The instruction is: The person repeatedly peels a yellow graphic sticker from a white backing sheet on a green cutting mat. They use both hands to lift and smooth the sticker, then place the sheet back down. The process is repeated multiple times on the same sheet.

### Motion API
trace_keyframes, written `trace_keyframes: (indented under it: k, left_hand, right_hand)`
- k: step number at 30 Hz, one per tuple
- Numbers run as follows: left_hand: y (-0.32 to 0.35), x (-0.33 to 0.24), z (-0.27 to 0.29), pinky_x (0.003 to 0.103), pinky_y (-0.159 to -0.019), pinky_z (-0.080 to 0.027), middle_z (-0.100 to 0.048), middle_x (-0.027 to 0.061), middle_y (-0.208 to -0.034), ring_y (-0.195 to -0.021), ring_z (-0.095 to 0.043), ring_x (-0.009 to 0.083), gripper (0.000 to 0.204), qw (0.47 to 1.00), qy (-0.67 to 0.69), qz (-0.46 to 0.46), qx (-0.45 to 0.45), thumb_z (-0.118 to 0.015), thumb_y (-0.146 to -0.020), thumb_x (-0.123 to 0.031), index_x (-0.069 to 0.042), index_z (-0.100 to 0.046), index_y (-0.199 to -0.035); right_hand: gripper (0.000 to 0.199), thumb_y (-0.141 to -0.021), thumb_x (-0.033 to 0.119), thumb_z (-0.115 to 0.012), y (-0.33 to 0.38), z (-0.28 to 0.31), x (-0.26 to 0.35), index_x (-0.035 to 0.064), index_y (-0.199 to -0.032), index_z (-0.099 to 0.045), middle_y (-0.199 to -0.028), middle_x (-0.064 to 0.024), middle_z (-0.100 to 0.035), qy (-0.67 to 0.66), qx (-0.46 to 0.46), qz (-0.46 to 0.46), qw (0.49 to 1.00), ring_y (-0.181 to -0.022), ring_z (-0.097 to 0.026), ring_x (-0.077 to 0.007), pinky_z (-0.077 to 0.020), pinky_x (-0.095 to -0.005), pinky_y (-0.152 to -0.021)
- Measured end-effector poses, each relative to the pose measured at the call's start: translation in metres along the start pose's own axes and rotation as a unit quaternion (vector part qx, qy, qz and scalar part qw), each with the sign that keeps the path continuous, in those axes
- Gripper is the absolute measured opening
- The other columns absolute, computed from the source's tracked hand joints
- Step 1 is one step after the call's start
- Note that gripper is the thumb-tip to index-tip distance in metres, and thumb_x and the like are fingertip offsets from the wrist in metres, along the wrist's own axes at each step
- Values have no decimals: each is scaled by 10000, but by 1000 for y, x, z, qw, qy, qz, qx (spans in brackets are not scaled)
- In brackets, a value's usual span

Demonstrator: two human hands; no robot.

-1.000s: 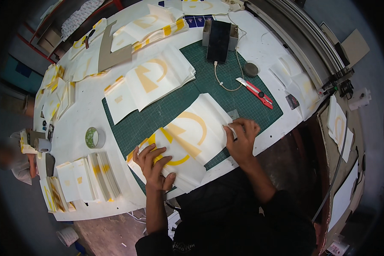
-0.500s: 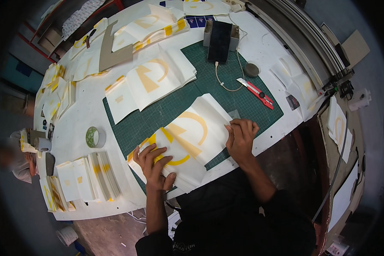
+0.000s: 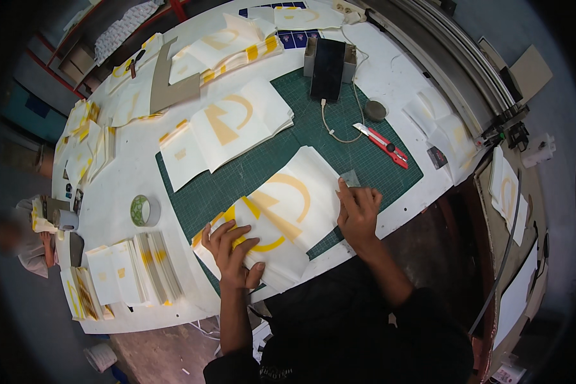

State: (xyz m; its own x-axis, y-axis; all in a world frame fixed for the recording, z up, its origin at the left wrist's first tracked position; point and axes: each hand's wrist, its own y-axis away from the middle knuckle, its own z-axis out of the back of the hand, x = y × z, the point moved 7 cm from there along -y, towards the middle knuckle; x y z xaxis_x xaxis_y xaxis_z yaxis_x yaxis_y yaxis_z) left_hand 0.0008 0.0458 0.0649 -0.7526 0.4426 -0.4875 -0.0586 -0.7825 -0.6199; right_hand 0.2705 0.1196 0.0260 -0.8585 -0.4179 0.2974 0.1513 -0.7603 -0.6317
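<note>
A white paper sheet (image 3: 287, 192) with a pale orange circle-and-bolt print lies folded on the green cutting mat (image 3: 237, 176) in front of me. Its left part is folded over, with bright yellow print (image 3: 248, 206) showing there. My left hand (image 3: 233, 249) rests on this folded part, fingers spread and flat. At the sheet's right edge is my right hand (image 3: 360, 214), its fingers curled and closed on the edge; the exact grip is partly hidden. A small clear plastic piece (image 3: 351, 178) lies beside its fingertips.
Beyond lies a stack of similar printed sheets (image 3: 227, 128). A red box cutter (image 3: 381, 146), a round grey object (image 3: 376, 111) and a propped phone (image 3: 328, 70) with a cable stand right. At left are a tape roll (image 3: 145, 210), folded paper bundles (image 3: 134, 269) and another person (image 3: 35, 240).
My right hand has shifted slightly along the sheet's edge, and its grip looks changed. The sheet's right side now lies flatter. My left hand stays almost in place.
</note>
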Motion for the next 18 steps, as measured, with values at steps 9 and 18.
trace_keyframes:
  k: [9,18]
  left_hand:
    - [2,2,0,611,-1177,-198,-719,130,-1082,-1207,-582,362,446,1000,2,-2,-2,-580,-877,-499,-87,-748,-911]
    - [2,1,1,622,-1175,-200,-719,130,-1084,-1207,-581,361,456,1000,3,-1,-3,-581,-887,-508,-86,-751,-915]
  right_hand:
    - [449,-814,9,-737,1,-1,2,69,-1258,-712,-1112,-124,-628,-8,11,4,1000,-999,-587,-287,-384,-474,-901]
    - [394,-864,138,-782,-4,3,8,63,-1242,-701,-1339,-179,-597,4,7,16,1000,-1132,-562,-322,-357,-508,-946]
